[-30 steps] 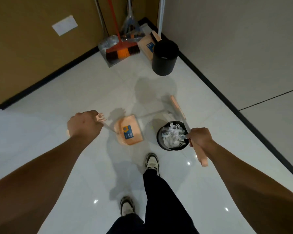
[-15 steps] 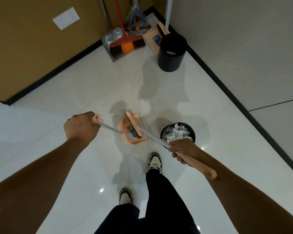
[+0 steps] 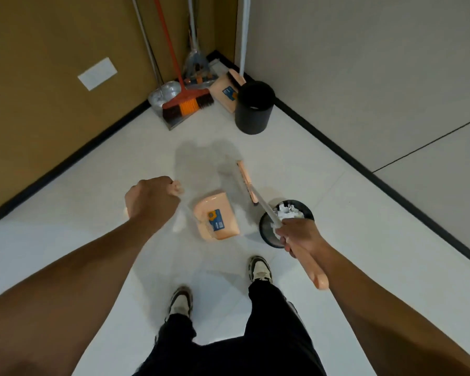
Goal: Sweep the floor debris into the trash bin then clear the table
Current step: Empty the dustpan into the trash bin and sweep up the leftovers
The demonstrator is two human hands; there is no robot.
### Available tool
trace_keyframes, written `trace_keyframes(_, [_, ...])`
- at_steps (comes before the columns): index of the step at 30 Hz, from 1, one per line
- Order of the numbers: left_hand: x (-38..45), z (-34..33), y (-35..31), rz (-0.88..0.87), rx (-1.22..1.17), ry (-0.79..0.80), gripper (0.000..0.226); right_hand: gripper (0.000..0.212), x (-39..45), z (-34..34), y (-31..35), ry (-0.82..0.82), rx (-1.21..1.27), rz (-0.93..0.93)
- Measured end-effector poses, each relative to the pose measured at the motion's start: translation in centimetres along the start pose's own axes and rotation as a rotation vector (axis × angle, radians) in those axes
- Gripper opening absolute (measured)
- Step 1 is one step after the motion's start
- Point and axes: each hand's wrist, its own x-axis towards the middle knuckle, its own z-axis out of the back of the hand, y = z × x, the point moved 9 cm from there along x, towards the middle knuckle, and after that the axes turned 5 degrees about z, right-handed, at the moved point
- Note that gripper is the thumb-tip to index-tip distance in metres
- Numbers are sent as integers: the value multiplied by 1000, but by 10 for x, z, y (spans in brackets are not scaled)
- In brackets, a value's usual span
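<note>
My left hand (image 3: 151, 199) grips the top of the dustpan's handle, and the peach dustpan (image 3: 217, 215) hangs low over the white floor ahead of my feet. My right hand (image 3: 299, 234) holds the peach broom handle (image 3: 314, 272); its thin pole runs up and left to the broom head (image 3: 246, 184), which sits just right of the dustpan. A black trash bin (image 3: 307, 213) full of crumpled white paper stands on the floor partly under my right hand.
In the far corner lean an orange broom (image 3: 187, 104), a grey metal dustpan (image 3: 163, 95), another peach dustpan (image 3: 225, 93) and an empty black bin (image 3: 253, 107). Brown wall on the left, grey wall on the right. My shoes (image 3: 259, 268) are below the dustpan.
The broom head swung from over the dustpan out to its right. My right hand shifted right, over the bin. The view tilted up toward the corner.
</note>
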Motion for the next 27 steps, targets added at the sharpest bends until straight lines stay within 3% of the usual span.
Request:
trace_keyframes(3, [10,40,-6,-165,-37,-81,19,13,-41,0,-8,-145,106,65])
trace_keyframes(7, [18,106,-19,-344,-106,-180,21,38,-95,5,-29,-342,273,146])
trace_keyframes(13, [-18,187,-59,-627,-259,-323,19,38,-185,14,-62,-551,411,195])
trace_keyframes(17, [-63,212,-102,-943,-294,-379,16,51,-225,21,-82,-634,486,179])
trace_keyframes(21, [-126,206,-142,-1304,-169,-428,12,46,-253,23,-102,-675,553,158])
trace_keyframes(27, [-199,173,-168,-1613,139,-484,18,47,-273,35,-138,-716,628,126])
